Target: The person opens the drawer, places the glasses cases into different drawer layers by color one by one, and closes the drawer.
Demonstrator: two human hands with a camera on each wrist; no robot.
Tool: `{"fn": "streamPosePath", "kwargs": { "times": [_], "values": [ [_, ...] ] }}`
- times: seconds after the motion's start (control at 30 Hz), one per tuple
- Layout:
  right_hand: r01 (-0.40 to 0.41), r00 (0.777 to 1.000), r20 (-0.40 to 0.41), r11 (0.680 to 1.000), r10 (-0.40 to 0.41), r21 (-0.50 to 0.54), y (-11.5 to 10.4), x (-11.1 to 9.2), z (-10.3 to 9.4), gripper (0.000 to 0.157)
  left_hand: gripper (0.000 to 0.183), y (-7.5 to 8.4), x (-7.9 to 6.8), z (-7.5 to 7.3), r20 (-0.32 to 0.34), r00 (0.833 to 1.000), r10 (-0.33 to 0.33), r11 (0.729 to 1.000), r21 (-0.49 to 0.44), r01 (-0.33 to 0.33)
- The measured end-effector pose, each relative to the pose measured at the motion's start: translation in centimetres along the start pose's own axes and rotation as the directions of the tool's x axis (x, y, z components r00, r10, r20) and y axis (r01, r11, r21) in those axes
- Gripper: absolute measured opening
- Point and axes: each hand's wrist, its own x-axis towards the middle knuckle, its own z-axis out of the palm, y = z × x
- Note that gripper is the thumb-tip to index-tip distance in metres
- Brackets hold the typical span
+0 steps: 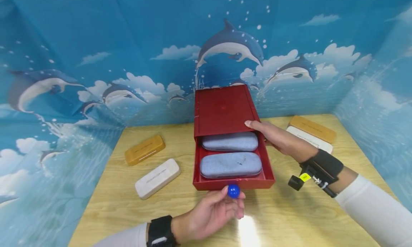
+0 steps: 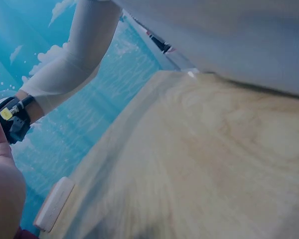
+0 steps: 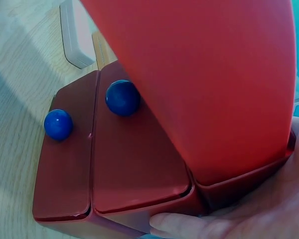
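A red drawer cabinet stands on the table with its top drawer pulled out. Two blue-grey glasses cases lie in that drawer, the rear one partly under the cabinet's top. My left hand pinches the drawer's blue knob between thumb and fingers. With its thumb on the top and its fingers down the side, my right hand grips the cabinet's right edge. In the right wrist view, two lower drawer fronts with blue knobs show below the pulled-out drawer.
On the left of the table lie a mustard case and a white case. Another mustard case and white case lie at the right, partly behind my right forearm. A dolphin-print backdrop encloses the back and sides.
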Motion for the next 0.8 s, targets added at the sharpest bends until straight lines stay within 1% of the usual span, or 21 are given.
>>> {"fn": "streamPosePath", "kwargs": {
  "times": [0.1,0.27,0.4,0.6,0.8],
  "values": [
    [-0.003,1.0,-0.003,1.0,0.003,0.003,0.0,0.0,-0.1,0.06,0.045,0.5,0.7,-0.3,-0.007,1.0,0.016,1.0,0.022,-0.015],
    [-0.008,1.0,-0.004,1.0,0.008,0.0,0.0,0.0,-0.1,0.061,0.044,1.0,1.8,-0.7,-0.036,0.999,0.032,0.999,0.027,-0.031],
    [-0.013,1.0,0.005,1.0,0.013,-0.001,-0.1,0.0,-0.1,0.061,0.044,1.0,2.1,-0.8,-0.044,0.998,0.048,0.998,0.037,-0.046],
    [-0.021,1.0,0.0,1.0,0.021,0.002,-0.2,0.0,-0.2,0.062,0.043,1.0,2.4,-0.5,-0.052,0.996,0.076,0.996,0.05,-0.073],
    [-0.019,1.0,-0.001,1.0,0.019,-0.012,-0.1,0.0,-0.2,0.065,0.043,1.5,3.1,-0.6,-0.087,0.991,0.102,0.993,0.064,-0.097]
  ]
}}
